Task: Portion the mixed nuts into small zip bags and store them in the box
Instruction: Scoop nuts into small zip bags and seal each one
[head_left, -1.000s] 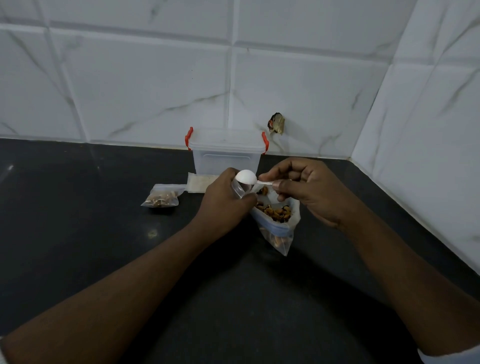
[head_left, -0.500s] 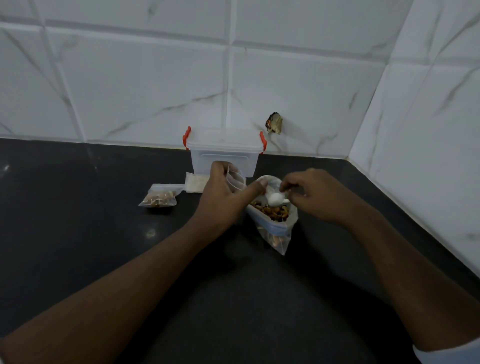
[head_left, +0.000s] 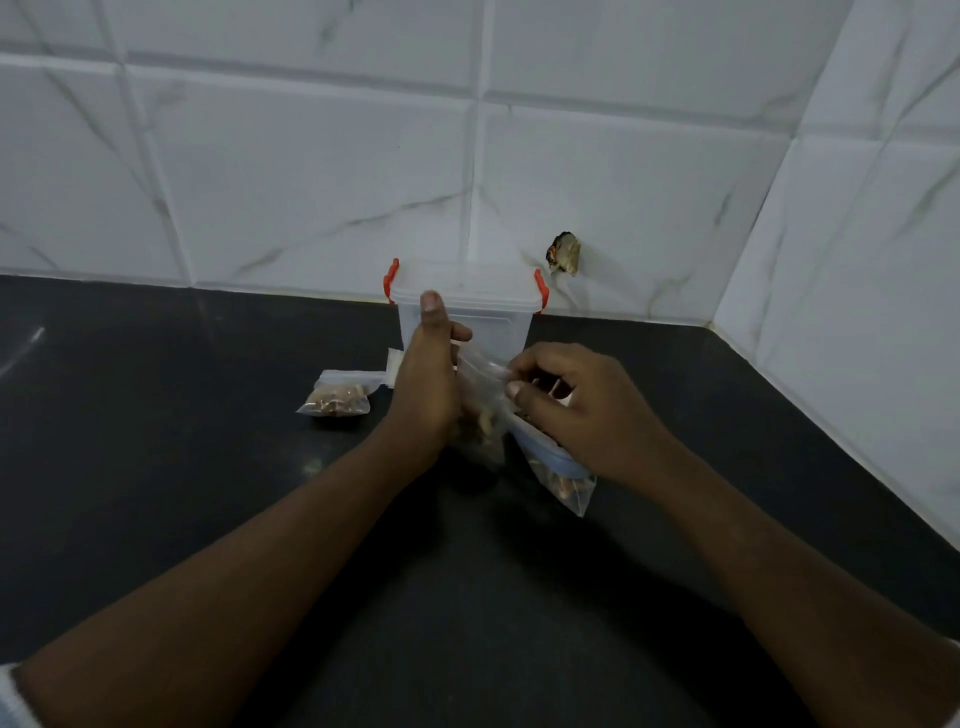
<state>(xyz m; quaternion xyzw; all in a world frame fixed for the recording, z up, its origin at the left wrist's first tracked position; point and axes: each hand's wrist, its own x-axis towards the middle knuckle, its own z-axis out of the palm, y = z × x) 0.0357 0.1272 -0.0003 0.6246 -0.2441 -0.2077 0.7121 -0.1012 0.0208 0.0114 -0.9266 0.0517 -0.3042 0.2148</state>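
Both hands grip one small zip bag (head_left: 480, 410): left hand (head_left: 426, 384) steadies, right hand (head_left: 566, 405) pinches its mouth, before box (head_left: 465, 312). Keep upright; seal fully along the strip.

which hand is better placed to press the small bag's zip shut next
Likely the right hand: its fingertips already pinch the top edge of the small zip bag, while the left hand cups the bag's side and steadies it upright, so it is busy supporting.
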